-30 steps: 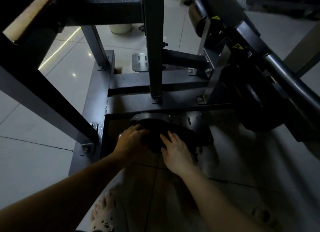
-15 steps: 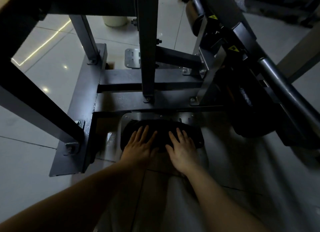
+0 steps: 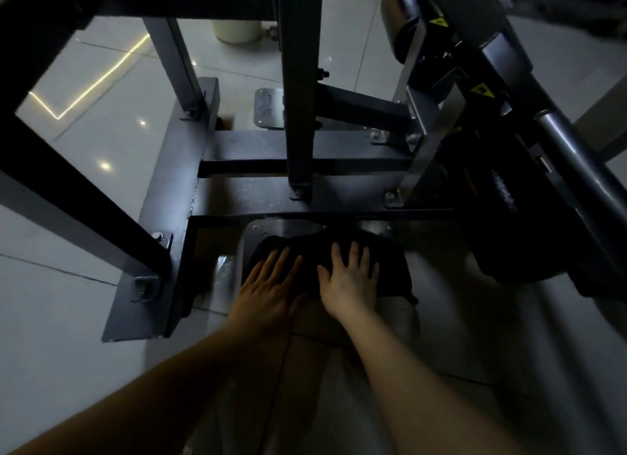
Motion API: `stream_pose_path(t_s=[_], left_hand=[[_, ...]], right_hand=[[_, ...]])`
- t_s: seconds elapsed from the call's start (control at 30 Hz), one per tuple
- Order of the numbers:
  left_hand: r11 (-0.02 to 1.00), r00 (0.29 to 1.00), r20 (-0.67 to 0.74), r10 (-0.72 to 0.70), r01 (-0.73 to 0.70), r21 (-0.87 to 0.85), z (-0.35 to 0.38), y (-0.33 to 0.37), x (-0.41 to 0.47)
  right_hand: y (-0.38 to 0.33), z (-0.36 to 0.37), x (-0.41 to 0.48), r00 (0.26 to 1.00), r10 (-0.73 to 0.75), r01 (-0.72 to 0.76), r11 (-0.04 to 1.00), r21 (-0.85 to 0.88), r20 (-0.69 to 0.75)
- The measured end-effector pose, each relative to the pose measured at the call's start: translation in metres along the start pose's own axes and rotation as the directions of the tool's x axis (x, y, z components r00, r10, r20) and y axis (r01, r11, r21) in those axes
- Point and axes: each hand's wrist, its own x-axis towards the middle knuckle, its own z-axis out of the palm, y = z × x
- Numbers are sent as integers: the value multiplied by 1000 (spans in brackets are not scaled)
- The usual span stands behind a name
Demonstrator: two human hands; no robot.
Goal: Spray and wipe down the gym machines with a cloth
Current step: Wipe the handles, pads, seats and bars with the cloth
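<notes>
pressed flat onto a black cloth [image 3: 310, 247] on the steel foot plate [image 3: 268, 229] of the gym machine [image 3: 251, 197]: left hand [image 3: 271, 285], right hand [image 3: 351, 278], fingers straight, released.

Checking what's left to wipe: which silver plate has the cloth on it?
The near plate, under the cloth; the far plate beyond the beams is bare.

A gym: steel machine frame [image 3: 217, 190] bolted over tiled floor [image 3: 68, 302].
</notes>
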Motion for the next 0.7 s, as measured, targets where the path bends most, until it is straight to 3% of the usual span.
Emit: stream_pose_path(t_s=[0.17, 0.4, 0.6, 0.7], left_hand=[[999, 998, 65, -9, 6, 46, -5, -11, -27], [993, 921, 388, -39, -6, 114, -26, -4, -32], [995, 925, 371, -85, 62, 72, -41, 13, -33], [982, 960, 238, -145, 169, -82, -45, 28, -34]], right_hand=[[-12, -5, -19, 990, -96, 100, 994, -32, 103], [2, -7, -40, 973, -145, 149, 989, -8, 181], [-10, -26, -38, 978, -42, 12, 990, 143, 206], [-18, -12, -39, 991, -26, 14, 995, 96, 128]])
